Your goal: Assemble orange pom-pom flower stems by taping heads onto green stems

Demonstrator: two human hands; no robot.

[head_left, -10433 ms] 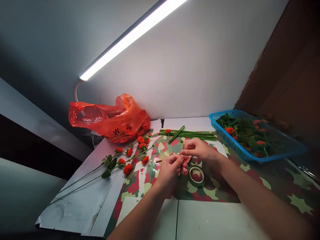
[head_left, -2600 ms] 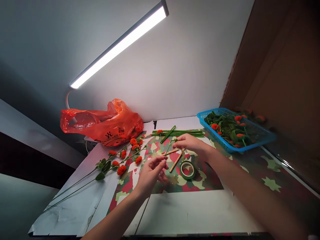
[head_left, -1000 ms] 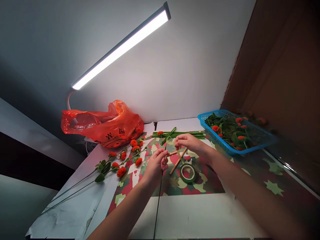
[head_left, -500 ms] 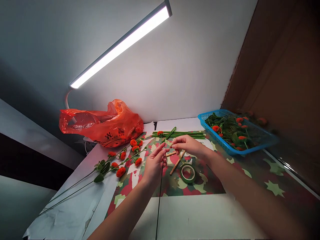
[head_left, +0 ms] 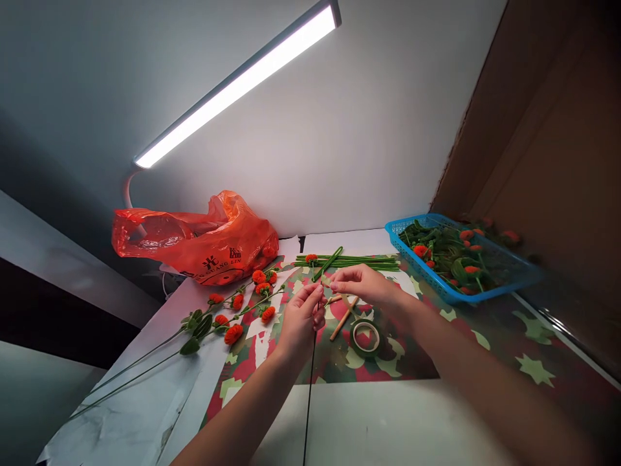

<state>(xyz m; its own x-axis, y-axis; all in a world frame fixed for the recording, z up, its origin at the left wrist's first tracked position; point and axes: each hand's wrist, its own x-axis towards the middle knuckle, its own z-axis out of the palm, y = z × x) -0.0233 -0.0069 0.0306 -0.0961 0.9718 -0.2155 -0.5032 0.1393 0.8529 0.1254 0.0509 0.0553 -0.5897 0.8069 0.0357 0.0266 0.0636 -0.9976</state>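
Observation:
My left hand [head_left: 301, 315] is closed in a pinch on a thin dark flower stem [head_left: 309, 395], which runs down toward the bottom edge. A small orange flower head [head_left: 311, 259] shows just above my fingers, seemingly on that stem. Close by on the right, my right hand [head_left: 361, 283] pinches pale green floral tape [head_left: 326, 282] against the top of the stem. A strip leads down from under that hand to the green tape roll [head_left: 365, 338] on the table. Beside the roll lie brown sticks [head_left: 342, 325], partly crossed.
Finished-looking orange flowers with long stems [head_left: 233, 334] lie at left. An orange plastic bag [head_left: 213, 246] stands behind them, under a lit lamp [head_left: 237, 84]. Green stems [head_left: 369, 263] lie at the back. A blue basket [head_left: 451, 294] at right holds leaves and orange flowers.
The right hand has shifted slightly down and closer to the left fingers, and more of the green tape shows at its fingertips. The left hand keeps its hold on the stem.

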